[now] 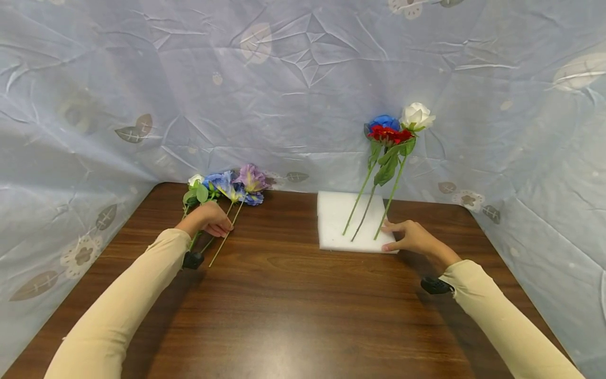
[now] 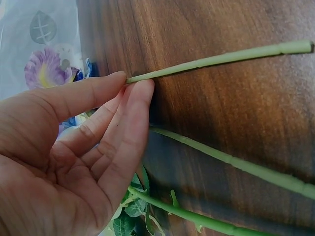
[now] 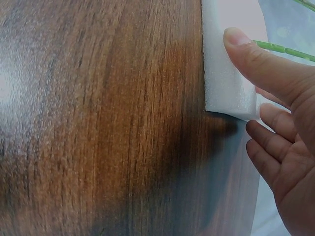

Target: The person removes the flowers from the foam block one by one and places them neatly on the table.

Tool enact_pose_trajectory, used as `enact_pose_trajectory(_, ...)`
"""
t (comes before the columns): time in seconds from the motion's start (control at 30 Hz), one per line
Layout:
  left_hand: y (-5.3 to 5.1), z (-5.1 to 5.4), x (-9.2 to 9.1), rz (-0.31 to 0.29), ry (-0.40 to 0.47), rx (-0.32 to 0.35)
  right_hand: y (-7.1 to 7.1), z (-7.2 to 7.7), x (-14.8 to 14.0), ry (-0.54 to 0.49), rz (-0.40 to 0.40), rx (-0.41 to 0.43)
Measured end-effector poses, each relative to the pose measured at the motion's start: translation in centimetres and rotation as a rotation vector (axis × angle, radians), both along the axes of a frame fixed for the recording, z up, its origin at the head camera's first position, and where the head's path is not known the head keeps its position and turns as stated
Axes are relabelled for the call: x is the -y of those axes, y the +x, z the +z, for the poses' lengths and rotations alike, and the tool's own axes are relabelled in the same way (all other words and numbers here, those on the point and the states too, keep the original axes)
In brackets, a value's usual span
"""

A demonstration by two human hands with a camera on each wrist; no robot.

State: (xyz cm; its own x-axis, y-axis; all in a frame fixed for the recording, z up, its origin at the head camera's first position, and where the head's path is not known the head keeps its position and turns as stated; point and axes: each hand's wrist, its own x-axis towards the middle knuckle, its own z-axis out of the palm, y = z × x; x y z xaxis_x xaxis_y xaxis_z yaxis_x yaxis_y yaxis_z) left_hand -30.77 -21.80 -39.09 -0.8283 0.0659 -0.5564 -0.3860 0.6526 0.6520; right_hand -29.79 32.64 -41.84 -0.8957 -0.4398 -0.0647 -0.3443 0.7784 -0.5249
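Note:
My left hand pinches the thin green stem of a purple flower between thumb and fingertips. Under and beside that hand lie other artificial flowers: a blue one and a white one with green leaves. On the right, my right hand holds the near right corner of a white foam block, its thumb against the foam. Three stems stand in the block, bearing a blue flower, a red flower and a white rose.
A brown wooden table carries everything. Pale patterned cloth hangs behind it and along both sides. The standing flowers rise in front of the back cloth. Black wrist cameras sit at both cuffs.

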Motion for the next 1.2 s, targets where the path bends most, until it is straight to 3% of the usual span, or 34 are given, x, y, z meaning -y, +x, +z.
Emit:
enact_pose_trajectory(0.67,0.0,0.5,0.0,-0.026,0.006,-0.004,0.2,-0.1,0.2,0.013,0.005,-0.020)
enact_pose_trajectory(0.87,-0.1,0.9,-0.1,0.003,0.049,-0.089,0.2,-0.1,0.2,0.015,-0.011,-0.007)
enact_pose_trajectory(1.03,0.2,1.6,-1.2,-0.027,0.080,-0.176,0.2,-0.1,0.2,0.013,-0.009,-0.006)
enact_pose_trajectory(1.2,0.3,2.3,-3.4,-0.068,0.089,-0.228,0.1,0.0,0.2,0.014,-0.009,-0.006)
